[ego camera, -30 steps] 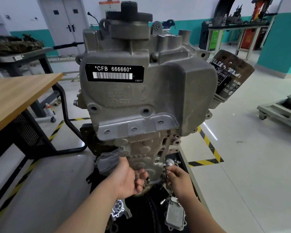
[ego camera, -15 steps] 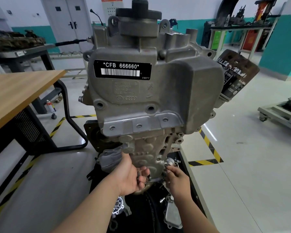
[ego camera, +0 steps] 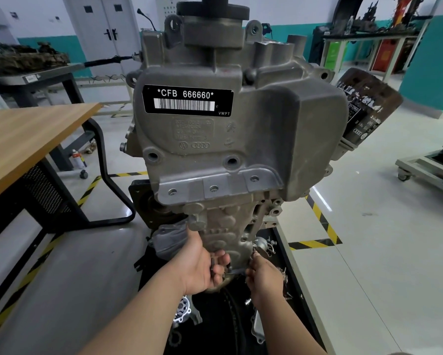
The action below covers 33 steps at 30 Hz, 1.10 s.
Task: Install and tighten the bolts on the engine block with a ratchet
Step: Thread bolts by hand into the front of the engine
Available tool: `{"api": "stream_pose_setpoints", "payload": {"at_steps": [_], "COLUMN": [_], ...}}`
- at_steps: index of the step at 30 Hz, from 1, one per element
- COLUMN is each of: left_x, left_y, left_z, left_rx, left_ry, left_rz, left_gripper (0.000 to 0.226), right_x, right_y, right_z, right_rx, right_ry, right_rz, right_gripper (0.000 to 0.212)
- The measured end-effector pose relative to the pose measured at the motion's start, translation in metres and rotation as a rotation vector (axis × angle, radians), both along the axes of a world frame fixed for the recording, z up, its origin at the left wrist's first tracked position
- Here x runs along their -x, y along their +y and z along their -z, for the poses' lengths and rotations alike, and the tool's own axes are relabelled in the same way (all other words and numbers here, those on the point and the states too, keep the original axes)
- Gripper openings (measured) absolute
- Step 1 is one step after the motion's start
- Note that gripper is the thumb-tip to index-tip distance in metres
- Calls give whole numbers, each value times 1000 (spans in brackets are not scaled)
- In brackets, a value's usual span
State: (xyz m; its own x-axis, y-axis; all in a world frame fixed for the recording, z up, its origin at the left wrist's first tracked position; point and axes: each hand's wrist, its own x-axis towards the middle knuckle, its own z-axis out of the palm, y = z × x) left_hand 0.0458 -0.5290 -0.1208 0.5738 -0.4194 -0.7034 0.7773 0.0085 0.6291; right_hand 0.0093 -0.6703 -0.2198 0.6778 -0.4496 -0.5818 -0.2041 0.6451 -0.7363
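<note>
A grey cast engine block (ego camera: 253, 139) with a black "CFB 666660" label stands upright in front of me. Low on its front face, my left hand (ego camera: 202, 267) curls round several dark bolts (ego camera: 212, 265) held in the palm. My right hand (ego camera: 264, 275) is just to the right, its fingertips pinching something small against the block's lower edge, beside a round metal fitting (ego camera: 261, 243). What the right fingers pinch is too small to tell. No ratchet is visible.
A wooden-topped table (ego camera: 23, 144) stands at left. An oil filter (ego camera: 366, 106) juts from the block's right side. Loose engine parts (ego camera: 182, 313) lie on the black tray (ego camera: 287, 249) below the block. Yellow-black tape (ego camera: 317, 219) marks the floor. A low trolley (ego camera: 425, 167) sits at far right.
The view has drifted down and left, so the block sits higher and further right in frame. Both hands stay at the block's lower edge; the right fingers have shifted slightly.
</note>
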Motion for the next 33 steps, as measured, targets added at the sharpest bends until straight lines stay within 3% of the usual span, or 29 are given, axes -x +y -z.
{"api": "stream_pose_setpoints", "payload": {"at_steps": [14,20,26,33], "left_x": [0,-1,0,0], "left_y": [0,1,0,-1], "left_z": [0,1,1,-2], "left_rx": [21,28,30,15], "left_ry": [22,32,36,46], "left_rz": [-24,-28,-49,-49], "left_gripper": [85,85,88,85], "right_x": [-11,-12,-10,-10], "right_y": [1,-10,-7,-10], "right_z": [-4,-2,0,-3], "right_rx": [-132,190,76,150], "right_ry": [66,226,134,195], "right_rz": [45,-59,-71,-97], "right_gripper": [25,44,19,39]}}
